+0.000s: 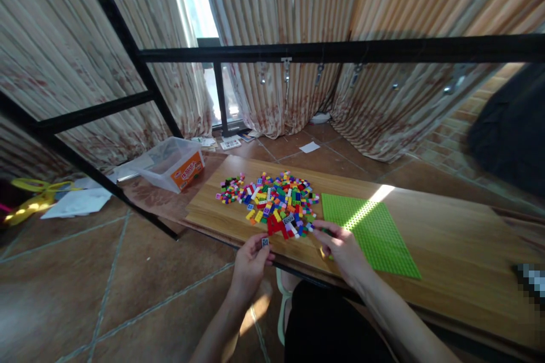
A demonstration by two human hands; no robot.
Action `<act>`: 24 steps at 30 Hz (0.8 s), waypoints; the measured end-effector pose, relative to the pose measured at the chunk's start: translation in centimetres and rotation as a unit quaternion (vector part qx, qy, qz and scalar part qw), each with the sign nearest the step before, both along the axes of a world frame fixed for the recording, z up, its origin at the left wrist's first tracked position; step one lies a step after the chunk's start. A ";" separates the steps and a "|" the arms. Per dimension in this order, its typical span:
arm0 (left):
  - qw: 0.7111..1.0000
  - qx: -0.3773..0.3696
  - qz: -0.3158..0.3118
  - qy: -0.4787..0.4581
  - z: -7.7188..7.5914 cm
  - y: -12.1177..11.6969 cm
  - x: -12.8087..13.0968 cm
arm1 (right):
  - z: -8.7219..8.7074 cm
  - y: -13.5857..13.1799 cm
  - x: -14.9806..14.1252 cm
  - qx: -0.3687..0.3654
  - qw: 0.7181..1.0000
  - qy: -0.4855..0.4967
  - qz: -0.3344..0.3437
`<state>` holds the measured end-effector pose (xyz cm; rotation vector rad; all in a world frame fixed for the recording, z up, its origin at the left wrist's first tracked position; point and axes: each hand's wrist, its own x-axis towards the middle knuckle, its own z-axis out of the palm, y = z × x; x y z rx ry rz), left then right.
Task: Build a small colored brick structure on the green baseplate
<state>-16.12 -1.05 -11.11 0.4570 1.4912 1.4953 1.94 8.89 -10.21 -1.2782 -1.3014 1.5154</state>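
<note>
A heap of small coloured bricks [275,201] lies on the wooden table [447,238]. To its right sits a flat green baseplate [374,232]. My left hand [251,264] is at the table's near edge, fingers pinched on a small pale brick [264,242]. My right hand [340,244] rests on the table between the heap and the baseplate, fingers curled near the closest bricks and the plate's left corner; what it holds, if anything, is hidden.
A clear plastic box with an orange label [174,163] stands at the table's far left end. A black metal frame [340,50] crosses above. Curtains hang behind, papers [76,201] lie on the tiled floor. A dark shape [511,130] sits at the right.
</note>
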 end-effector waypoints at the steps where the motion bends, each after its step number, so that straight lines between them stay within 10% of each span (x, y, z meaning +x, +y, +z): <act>1: 1.000 0.000 0.002 0.002 0.0 0.0 -0.1 | -0.1 -0.4 0.7 -0.005 1.000 0.001 -0.001; 24: 0.999 0.022 -0.036 0.029 3.5 -2.8 -0.3 | 5.0 -2.5 7.3 -0.034 0.998 0.034 0.049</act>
